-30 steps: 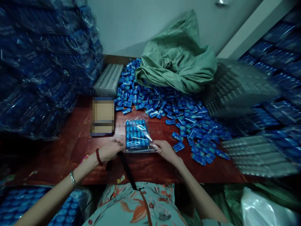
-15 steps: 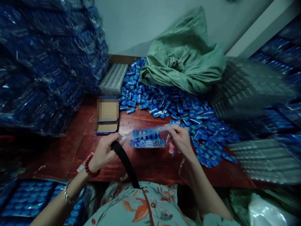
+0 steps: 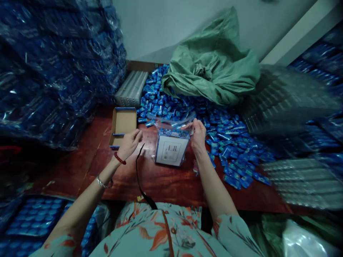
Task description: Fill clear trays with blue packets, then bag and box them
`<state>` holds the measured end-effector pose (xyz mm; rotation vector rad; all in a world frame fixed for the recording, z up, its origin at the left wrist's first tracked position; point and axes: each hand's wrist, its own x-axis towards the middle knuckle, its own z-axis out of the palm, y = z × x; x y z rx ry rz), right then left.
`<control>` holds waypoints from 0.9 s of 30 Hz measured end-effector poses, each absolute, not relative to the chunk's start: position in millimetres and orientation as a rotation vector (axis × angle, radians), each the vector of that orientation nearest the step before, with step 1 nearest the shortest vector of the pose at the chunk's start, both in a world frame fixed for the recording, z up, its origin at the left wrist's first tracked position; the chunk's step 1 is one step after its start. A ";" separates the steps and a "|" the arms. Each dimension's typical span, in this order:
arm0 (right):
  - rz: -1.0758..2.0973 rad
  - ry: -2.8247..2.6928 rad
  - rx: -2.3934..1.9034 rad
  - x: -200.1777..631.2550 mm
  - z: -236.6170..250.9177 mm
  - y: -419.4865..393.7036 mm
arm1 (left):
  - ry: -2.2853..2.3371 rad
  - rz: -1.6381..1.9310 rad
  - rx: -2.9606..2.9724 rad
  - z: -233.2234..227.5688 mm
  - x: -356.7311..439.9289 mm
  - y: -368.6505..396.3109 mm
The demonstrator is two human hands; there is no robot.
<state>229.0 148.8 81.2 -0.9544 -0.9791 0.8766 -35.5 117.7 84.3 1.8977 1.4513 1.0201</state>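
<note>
Clear bag [image 3: 171, 142] of blue packs upright, right hand [image 3: 198, 134] grip pinching top edge

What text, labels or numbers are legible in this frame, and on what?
None legible.
White underside of the bagged pack, pinched by the right hand: a dark printed mark, too blurred to read.
Loose blue packets on the table: print too small.
Open cardboard box: no text visible.

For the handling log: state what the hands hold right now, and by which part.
The right hand pinches the clear bag of blue packs by its upper right edge. The left hand appears empty beside it.
</note>
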 end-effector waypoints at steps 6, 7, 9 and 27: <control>0.810 -0.910 -0.936 217.2 74.6 148.5 | 1.077 0.668 2.104 67.4 -30.7 2.9; 0.796 -0.890 -0.946 216.7 73.3 149.1 | 0.964 0.469 2.128 59.2 -31.3 -19.6; 0.772 -0.867 -0.974 216.2 72.2 149.5 | 0.930 0.231 2.104 35.0 -39.8 -64.0; 0.869 -0.843 -1.042 207.7 92.0 141.1 | 1.199 1.406 1.369 83.8 -1.0 100.1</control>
